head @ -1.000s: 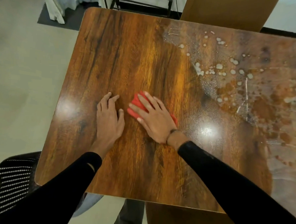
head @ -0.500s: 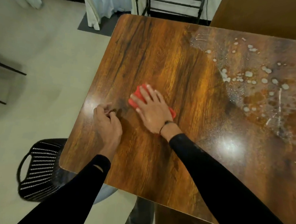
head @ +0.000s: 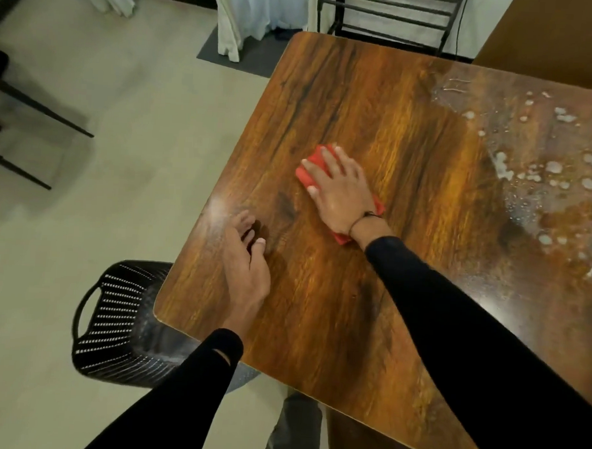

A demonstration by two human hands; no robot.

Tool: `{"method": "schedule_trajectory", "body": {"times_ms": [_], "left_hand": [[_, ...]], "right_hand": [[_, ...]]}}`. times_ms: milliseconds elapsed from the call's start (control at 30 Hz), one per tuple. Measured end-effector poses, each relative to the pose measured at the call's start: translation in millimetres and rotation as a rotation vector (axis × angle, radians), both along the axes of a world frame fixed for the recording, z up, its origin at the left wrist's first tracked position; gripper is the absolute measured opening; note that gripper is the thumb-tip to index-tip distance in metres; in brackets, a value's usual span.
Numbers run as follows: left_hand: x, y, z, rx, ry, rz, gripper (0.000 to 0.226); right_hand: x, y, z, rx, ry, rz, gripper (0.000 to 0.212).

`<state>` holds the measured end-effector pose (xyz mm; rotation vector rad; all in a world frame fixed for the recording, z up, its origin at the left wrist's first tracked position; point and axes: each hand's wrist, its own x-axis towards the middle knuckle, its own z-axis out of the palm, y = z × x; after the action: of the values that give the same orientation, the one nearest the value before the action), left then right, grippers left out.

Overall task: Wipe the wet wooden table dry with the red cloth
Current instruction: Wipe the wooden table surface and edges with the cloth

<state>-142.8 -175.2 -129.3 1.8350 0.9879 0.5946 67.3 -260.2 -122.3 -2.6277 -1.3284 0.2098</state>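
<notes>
The right hand (head: 341, 192) lies flat on the red cloth (head: 307, 177), fingers straight and spread, palm pressing it down onto the wooden table (head: 368, 314); spreading the palm like that probably keeps the folded cloth from bunching and puts weight across its whole face. The cloth sits left of the table's middle, its corners showing past the fingertips at 10 o'clock and beside the wrist at 5 o'clock. The left hand (head: 248, 256) hangs by the table's left edge, at 7 o'clock from the cloth, fingers loosely curled and holding nothing, likely a steadying hand kept out of the wiping path. Water drops (head: 558, 169) and a wet sheen cover the table at 3 o'clock from the cloth, well apart from it, so most of the drying seems yet to come. Against a second ago, the left hand has gone from lying flat to this loose curl, and the view has swung left, bringing a black chair (head: 118, 325) more fully into sight
</notes>
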Motion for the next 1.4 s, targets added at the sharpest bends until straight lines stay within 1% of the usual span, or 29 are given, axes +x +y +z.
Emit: {"method": "schedule_trajectory", "body": {"times_ms": [67, 167, 200, 233, 267, 300, 333, 433, 500, 567, 600, 667, 767, 833, 900, 967, 1067, 1133, 1167, 1200, 1267, 1333, 1400], "left_hand": [[1, 3, 7, 0.035, -0.060, 0.074, 0.049], [-2, 21, 7, -0.027, -0.100, 0.251, 0.026], [-7, 28, 6, -0.042, -0.071, 0.284, 0.024], [-12, 35, 5, -0.025, -0.014, 0.265, 0.024], [-16, 41, 3, 0.028, 0.056, 0.203, 0.023], [-21, 45, 1, 0.097, 0.121, 0.114, 0.021], [-25, 47, -1, 0.175, 0.177, 0.018, 0.020], [-36, 45, -9, 0.385, 0.301, -0.188, 0.029], [-40, 41, -15, 0.431, 0.390, -0.237, 0.039], [-41, 36, -18, 0.453, 0.434, -0.239, 0.044], [-41, 35, -18, 0.460, 0.435, -0.236, 0.043], [-40, 35, -16, 0.489, 0.423, -0.240, 0.040], [-40, 35, -16, 0.536, 0.414, -0.254, 0.037], [-40, 34, -17, 0.553, 0.414, -0.260, 0.037], [-39, 34, -17, 0.568, 0.419, -0.269, 0.038], [-39, 30, -15, 0.557, 0.429, -0.258, 0.038], [-35, 6, -10, 0.528, 0.426, -0.253, 0.036], [-30, -21, -7, 0.514, 0.378, -0.292, 0.032], [-28, -35, -6, 0.490, 0.346, -0.314, 0.032], [-24, -47, -4, 0.452, 0.313, -0.328, 0.031], [-17, -65, 0, 0.389, 0.265, -0.327, 0.032], [-12, -74, 5, 0.378, 0.249, -0.326, 0.034], [-12, -80, 8, 0.391, 0.263, -0.349, 0.034]], "right_hand": [[-22, 20, 0, 0.003, -0.007, 0.153, 0.056], [-45, -7, -7, -0.012, 0.000, 0.428, 0.056], [-48, -26, -11, -0.016, -0.009, 0.507, 0.055], [-47, -46, -13, -0.016, -0.006, 0.573, 0.055], [-36, -65, -14, -0.014, 0.002, 0.608, 0.055], [-20, -78, -14, -0.018, 0.010, 0.593, 0.055], [-2, -86, -14, -0.022, 0.016, 0.524, 0.055], [42, -76, -10, -0.018, 0.027, 0.165, 0.056], [38, -51, -6, -0.023, 0.000, -0.024, 0.056], [13, -30, -7, -0.007, -0.015, -0.078, 0.055], [-4, -24, -6, 0.002, -0.014, -0.030, 0.056], [-43, -24, -7, 0.007, -0.011, 0.171, 0.056], [-89, -60, -12, -0.025, -0.003, 0.457, 0.057], [-99, -103, -17, -0.046, 0.000, 0.552, 0.056], [-79, -145, -18, -0.041, 0.012, 0.570, 0.057], [-39, -172, -18, -0.024, -0.003, 0.433, 0.057], [25, -174, -13, -0.008, -0.013, 0.023, 0.057], [30, -151, -8, -0.009, -0.003, -0.203, 0.057], [19, -138, -8, 0.000, 0.005, -0.244, 0.057], [1, -129, -8, 0.009, 0.012, -0.228, 0.057], [-51, -131, -13, 0.008, -0.008, -0.043, 0.056], [-100, -162, -18, -0.009, -0.025, 0.202, 0.057], [-124, -209, -20, -0.047, 0.008, 0.362, 0.057]]}}
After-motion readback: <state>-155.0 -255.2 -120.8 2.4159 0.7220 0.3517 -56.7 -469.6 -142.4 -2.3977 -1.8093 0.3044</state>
